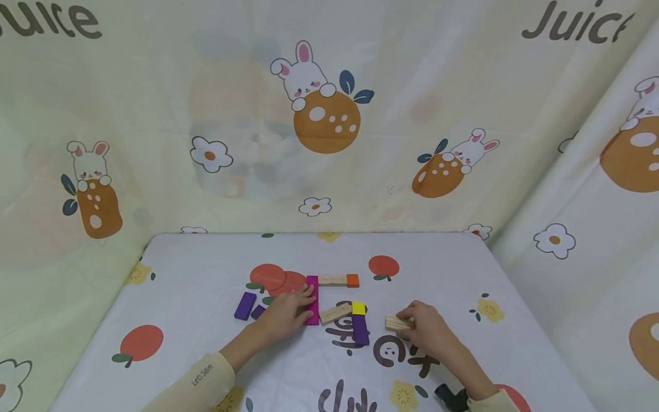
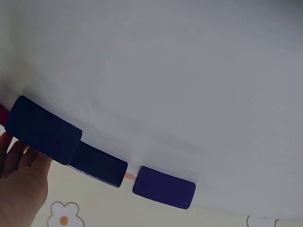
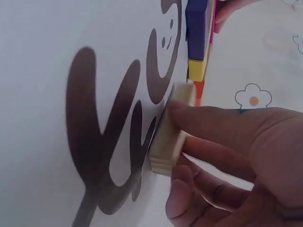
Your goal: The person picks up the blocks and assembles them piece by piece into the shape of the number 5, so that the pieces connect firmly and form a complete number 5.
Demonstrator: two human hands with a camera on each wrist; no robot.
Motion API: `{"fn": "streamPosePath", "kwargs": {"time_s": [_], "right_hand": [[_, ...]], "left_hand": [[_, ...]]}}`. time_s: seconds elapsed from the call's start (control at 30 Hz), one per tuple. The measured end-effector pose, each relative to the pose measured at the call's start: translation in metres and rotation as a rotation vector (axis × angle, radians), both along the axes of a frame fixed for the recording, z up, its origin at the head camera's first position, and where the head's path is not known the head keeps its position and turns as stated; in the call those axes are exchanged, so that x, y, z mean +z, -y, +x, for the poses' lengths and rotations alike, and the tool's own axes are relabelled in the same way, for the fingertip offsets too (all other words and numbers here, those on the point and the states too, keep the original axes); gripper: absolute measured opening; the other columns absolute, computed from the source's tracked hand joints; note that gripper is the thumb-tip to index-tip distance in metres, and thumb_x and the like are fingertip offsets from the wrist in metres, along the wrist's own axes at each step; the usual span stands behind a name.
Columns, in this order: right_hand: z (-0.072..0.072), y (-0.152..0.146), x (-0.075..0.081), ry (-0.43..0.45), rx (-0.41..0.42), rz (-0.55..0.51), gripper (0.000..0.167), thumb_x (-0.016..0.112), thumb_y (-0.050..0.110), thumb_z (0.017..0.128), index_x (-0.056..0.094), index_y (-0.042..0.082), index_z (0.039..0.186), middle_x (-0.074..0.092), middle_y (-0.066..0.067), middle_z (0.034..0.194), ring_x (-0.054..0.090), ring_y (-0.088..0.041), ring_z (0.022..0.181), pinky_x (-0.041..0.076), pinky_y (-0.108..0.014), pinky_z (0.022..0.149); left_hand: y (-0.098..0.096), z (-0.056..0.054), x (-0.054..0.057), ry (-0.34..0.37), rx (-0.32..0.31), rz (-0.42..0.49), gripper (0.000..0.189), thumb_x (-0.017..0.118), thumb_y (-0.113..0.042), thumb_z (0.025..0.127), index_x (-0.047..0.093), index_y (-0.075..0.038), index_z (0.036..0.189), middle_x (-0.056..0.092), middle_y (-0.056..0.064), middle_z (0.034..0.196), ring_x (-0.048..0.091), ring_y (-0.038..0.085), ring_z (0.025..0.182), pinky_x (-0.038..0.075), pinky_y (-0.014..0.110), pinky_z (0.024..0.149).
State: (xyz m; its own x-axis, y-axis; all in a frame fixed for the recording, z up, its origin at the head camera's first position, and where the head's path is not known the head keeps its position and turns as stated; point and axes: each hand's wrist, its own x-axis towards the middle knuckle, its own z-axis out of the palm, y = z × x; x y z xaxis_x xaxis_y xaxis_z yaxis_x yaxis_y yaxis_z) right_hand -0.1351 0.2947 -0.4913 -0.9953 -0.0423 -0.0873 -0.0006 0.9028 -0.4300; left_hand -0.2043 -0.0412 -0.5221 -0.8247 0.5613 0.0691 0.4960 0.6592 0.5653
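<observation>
Below "Juice" lettering [image 1: 576, 26], left hand [image 1: 285, 313] loosely touches magenta block [image 1: 314, 304] while right hand [image 1: 428, 326] pinches wooden block [image 1: 396, 324].

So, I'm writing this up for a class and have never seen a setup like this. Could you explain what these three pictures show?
There is no machine here: a person works with two bare hands. The wide picture looks forward and down from the person's head; the other two come from the left and right wrists, each looking at that hand's work. On the printed white surface are small blocks: a magenta block, an orange block, a yellow block, some purple blocks and plain wooden blocks. The left hand touches the magenta block. The right hand has another wooden block in its grip, pinched with the thumb.
</observation>
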Motion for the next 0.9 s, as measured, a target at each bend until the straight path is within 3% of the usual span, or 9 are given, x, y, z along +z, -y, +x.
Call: {"fn": "streamPosePath", "kwargs": {"time_s": [0.2, 0.37, 0.53, 0.77, 0.9], "right_hand": [[0.014, 0.013, 0.013, 0.019, -0.031, -0.004, 0.030, 0.091, 0.019, 0.083, 0.079, 0.006, 0.107, 0.069, 0.000, 0.093, 0.056, -0.012, 0.078, 0.050, -0.025, 0.063], [0.035, 0.038, 0.019, 0.148, -0.005, -0.018, 0.027, 0.094, 0.028, 0.080, 0.076, 0.013, 0.094, 0.063, 0.003, 0.079, 0.053, -0.012, 0.074, 0.045, -0.025, 0.064], [0.053, 0.055, 0.011, 0.234, 0.031, -0.052, 0.030, 0.094, 0.031, 0.080, 0.070, 0.014, 0.087, 0.058, 0.002, 0.074, 0.053, -0.013, 0.073, 0.042, -0.025, 0.062], [0.059, 0.059, 0.000, 0.283, 0.013, -0.059, 0.037, 0.093, 0.039, 0.079, 0.072, 0.015, 0.096, 0.058, 0.001, 0.076, 0.053, -0.014, 0.074, 0.042, -0.027, 0.063], [0.053, 0.047, 0.013, 0.271, 0.116, -0.049, 0.036, 0.091, 0.035, 0.082, 0.074, 0.017, 0.108, 0.062, 0.002, 0.081, 0.054, -0.015, 0.075, 0.045, -0.027, 0.062]], "left_hand": [[0.000, 0.000, -0.001, 0.017, 0.008, 0.000, 0.044, 0.074, -0.017, 0.100, 0.066, -0.004, 0.141, 0.055, 0.013, 0.158, 0.040, 0.037, 0.157, 0.040, 0.056, 0.123], [0.000, 0.000, -0.001, 0.017, 0.003, 0.005, 0.044, 0.074, -0.017, 0.100, 0.066, -0.003, 0.141, 0.055, 0.014, 0.158, 0.041, 0.037, 0.157, 0.040, 0.056, 0.123], [0.001, 0.000, -0.001, 0.010, -0.002, 0.009, 0.043, 0.073, -0.017, 0.100, 0.067, -0.003, 0.140, 0.056, 0.015, 0.158, 0.041, 0.038, 0.157, 0.039, 0.056, 0.123], [0.001, -0.001, -0.002, 0.015, -0.004, 0.008, 0.044, 0.073, -0.018, 0.100, 0.067, -0.004, 0.141, 0.056, 0.013, 0.158, 0.041, 0.038, 0.157, 0.039, 0.057, 0.123], [0.001, -0.001, -0.001, 0.010, -0.010, 0.022, 0.043, 0.073, -0.016, 0.100, 0.067, -0.002, 0.140, 0.056, 0.015, 0.157, 0.041, 0.039, 0.156, 0.038, 0.059, 0.123]]}}
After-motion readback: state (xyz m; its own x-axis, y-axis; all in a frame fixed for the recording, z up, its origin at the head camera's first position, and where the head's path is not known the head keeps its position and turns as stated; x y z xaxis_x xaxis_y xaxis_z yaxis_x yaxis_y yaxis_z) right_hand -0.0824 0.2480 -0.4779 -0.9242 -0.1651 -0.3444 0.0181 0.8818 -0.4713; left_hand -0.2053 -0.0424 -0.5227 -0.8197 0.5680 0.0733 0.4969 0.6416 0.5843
